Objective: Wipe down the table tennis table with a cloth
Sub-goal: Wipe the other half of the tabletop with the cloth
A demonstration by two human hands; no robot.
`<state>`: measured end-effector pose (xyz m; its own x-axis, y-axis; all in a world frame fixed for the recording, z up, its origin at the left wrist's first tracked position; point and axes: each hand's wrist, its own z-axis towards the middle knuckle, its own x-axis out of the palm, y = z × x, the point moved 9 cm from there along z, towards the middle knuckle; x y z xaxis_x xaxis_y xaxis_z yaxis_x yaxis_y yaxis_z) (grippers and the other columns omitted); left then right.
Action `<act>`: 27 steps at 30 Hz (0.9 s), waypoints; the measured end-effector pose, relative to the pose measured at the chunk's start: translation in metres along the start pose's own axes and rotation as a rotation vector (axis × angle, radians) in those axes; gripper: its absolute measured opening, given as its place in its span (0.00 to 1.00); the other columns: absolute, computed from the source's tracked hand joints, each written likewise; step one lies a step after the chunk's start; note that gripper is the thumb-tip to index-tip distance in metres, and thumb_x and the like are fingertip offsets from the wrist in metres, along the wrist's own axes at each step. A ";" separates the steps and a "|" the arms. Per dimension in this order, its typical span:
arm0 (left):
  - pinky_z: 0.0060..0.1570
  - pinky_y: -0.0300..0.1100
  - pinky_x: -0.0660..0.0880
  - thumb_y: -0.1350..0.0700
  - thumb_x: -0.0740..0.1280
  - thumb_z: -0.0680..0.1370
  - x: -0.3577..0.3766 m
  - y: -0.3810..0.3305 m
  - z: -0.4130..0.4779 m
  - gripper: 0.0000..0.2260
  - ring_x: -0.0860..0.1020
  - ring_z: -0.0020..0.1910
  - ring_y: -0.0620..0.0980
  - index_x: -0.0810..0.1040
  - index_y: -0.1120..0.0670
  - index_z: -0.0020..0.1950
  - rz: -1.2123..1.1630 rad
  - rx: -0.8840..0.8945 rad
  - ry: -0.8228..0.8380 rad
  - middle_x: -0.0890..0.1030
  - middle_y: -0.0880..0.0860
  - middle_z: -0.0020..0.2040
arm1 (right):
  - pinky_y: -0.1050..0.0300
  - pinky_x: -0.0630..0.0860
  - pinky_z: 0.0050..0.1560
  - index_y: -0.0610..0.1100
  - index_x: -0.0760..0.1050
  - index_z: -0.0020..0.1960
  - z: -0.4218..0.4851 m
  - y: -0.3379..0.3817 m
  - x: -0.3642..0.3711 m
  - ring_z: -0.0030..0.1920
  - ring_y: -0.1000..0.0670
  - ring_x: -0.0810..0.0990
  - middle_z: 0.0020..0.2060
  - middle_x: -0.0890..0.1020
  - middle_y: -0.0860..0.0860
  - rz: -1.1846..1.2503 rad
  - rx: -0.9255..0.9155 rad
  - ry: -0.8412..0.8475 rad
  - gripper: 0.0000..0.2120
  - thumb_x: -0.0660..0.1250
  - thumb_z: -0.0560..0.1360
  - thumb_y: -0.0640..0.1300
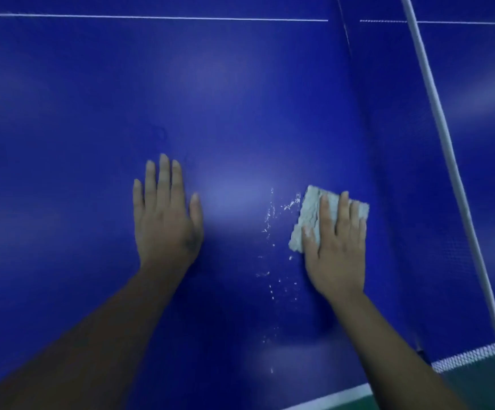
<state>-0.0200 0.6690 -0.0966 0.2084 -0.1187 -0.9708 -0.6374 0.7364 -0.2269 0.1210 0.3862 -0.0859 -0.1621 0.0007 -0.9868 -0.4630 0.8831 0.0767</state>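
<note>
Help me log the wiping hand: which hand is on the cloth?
The right hand: its flat fingers press the cloth onto the table; the left hand lies directly on the table.

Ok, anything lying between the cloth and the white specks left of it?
Nothing visible. The right hand presses the cloth flat; the specks start right beside it on bare table. The left hand rests beyond them.

This looks like an indoor sports room for table tennis, though little beyond the playing surface shows. The blue bench (92, 113) carries a thin white line (151, 17) toward 12 o'clock and a white edge stripe (343, 395) at 5 o'clock. A net (403, 173) with a white top band (438, 113) runs at 3 o'clock, with green floor (482, 386) beyond the stripe.
</note>
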 end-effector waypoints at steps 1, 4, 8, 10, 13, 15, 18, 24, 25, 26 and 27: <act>0.86 0.61 0.52 0.46 0.51 0.90 0.000 0.002 -0.028 0.29 0.52 0.88 0.58 0.57 0.59 0.88 0.014 0.025 0.004 0.56 0.57 0.89 | 0.39 0.45 0.86 0.48 0.50 0.88 -0.004 0.000 0.002 0.87 0.39 0.46 0.87 0.48 0.43 -0.001 -0.001 0.017 0.32 0.47 0.88 0.60; 0.85 0.64 0.53 0.46 0.52 0.89 -0.001 0.003 -0.101 0.30 0.52 0.89 0.58 0.55 0.57 0.89 0.022 0.051 0.023 0.55 0.55 0.89 | 0.38 0.44 0.86 0.49 0.49 0.88 0.048 -0.003 -0.003 0.87 0.39 0.46 0.87 0.47 0.43 -0.001 0.110 0.036 0.33 0.45 0.87 0.61; 0.85 0.64 0.53 0.46 0.54 0.88 0.000 0.004 -0.117 0.30 0.52 0.88 0.58 0.58 0.57 0.88 0.011 0.038 0.035 0.57 0.55 0.89 | 0.37 0.42 0.85 0.51 0.43 0.88 0.120 0.027 -0.006 0.87 0.40 0.42 0.87 0.42 0.44 0.026 0.152 0.017 0.33 0.44 0.87 0.62; 0.85 0.64 0.53 0.45 0.54 0.88 0.002 0.004 -0.115 0.30 0.52 0.88 0.57 0.59 0.57 0.88 -0.005 0.041 0.040 0.57 0.55 0.89 | 0.38 0.44 0.85 0.51 0.45 0.88 0.102 0.054 -0.004 0.87 0.40 0.45 0.87 0.45 0.43 -0.013 0.030 -0.015 0.32 0.46 0.87 0.60; 0.85 0.64 0.53 0.46 0.55 0.88 -0.001 0.003 -0.117 0.30 0.52 0.89 0.57 0.59 0.57 0.88 -0.030 0.026 0.038 0.58 0.55 0.88 | 0.39 0.49 0.86 0.50 0.52 0.88 0.020 0.078 0.005 0.87 0.40 0.49 0.87 0.51 0.44 -0.012 -0.255 -0.031 0.31 0.51 0.88 0.58; 0.85 0.63 0.53 0.47 0.56 0.87 -0.002 0.001 -0.117 0.30 0.52 0.89 0.57 0.60 0.57 0.88 -0.049 0.027 0.032 0.58 0.55 0.88 | 0.40 0.49 0.86 0.51 0.53 0.88 -0.014 0.071 0.010 0.87 0.43 0.47 0.88 0.50 0.47 -0.011 -0.376 0.042 0.31 0.52 0.88 0.59; 0.85 0.63 0.53 0.47 0.55 0.87 -0.002 0.002 -0.116 0.29 0.52 0.88 0.58 0.60 0.58 0.88 -0.045 0.030 0.015 0.58 0.55 0.88 | 0.40 0.47 0.86 0.52 0.51 0.88 0.027 0.063 0.006 0.87 0.43 0.45 0.88 0.48 0.47 -0.023 -0.380 0.089 0.31 0.51 0.87 0.60; 0.85 0.63 0.54 0.48 0.56 0.88 -0.004 0.001 -0.116 0.28 0.54 0.88 0.57 0.62 0.57 0.87 -0.030 0.035 -0.015 0.59 0.55 0.88 | 0.37 0.48 0.85 0.50 0.51 0.88 0.031 0.098 0.007 0.87 0.39 0.47 0.87 0.49 0.43 -0.017 -0.389 0.022 0.32 0.50 0.87 0.58; 0.85 0.63 0.54 0.49 0.56 0.88 -0.004 0.001 -0.116 0.28 0.54 0.88 0.57 0.62 0.57 0.87 -0.030 0.037 -0.017 0.60 0.55 0.88 | 0.36 0.50 0.85 0.49 0.54 0.88 0.004 0.104 0.010 0.87 0.39 0.48 0.87 0.51 0.43 -0.004 -0.477 0.012 0.32 0.51 0.87 0.58; 0.85 0.63 0.54 0.49 0.56 0.88 -0.004 0.002 -0.115 0.28 0.54 0.88 0.57 0.62 0.57 0.87 -0.028 0.037 -0.022 0.60 0.55 0.88 | 0.36 0.52 0.85 0.50 0.55 0.87 -0.018 0.109 0.014 0.87 0.39 0.49 0.87 0.52 0.43 0.008 -0.565 0.026 0.31 0.53 0.87 0.58; 0.85 0.63 0.53 0.48 0.55 0.88 -0.004 0.001 -0.116 0.28 0.53 0.88 0.57 0.62 0.57 0.87 -0.025 0.039 -0.023 0.59 0.55 0.88 | 0.37 0.52 0.85 0.50 0.57 0.87 -0.029 0.111 0.017 0.87 0.40 0.50 0.87 0.53 0.44 0.003 -0.655 0.040 0.31 0.54 0.87 0.58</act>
<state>-0.1077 0.5931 -0.1019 0.2415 -0.1224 -0.9626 -0.6024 0.7588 -0.2476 0.0416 0.4704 -0.0896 -0.1905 -0.0264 -0.9813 -0.8953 0.4146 0.1626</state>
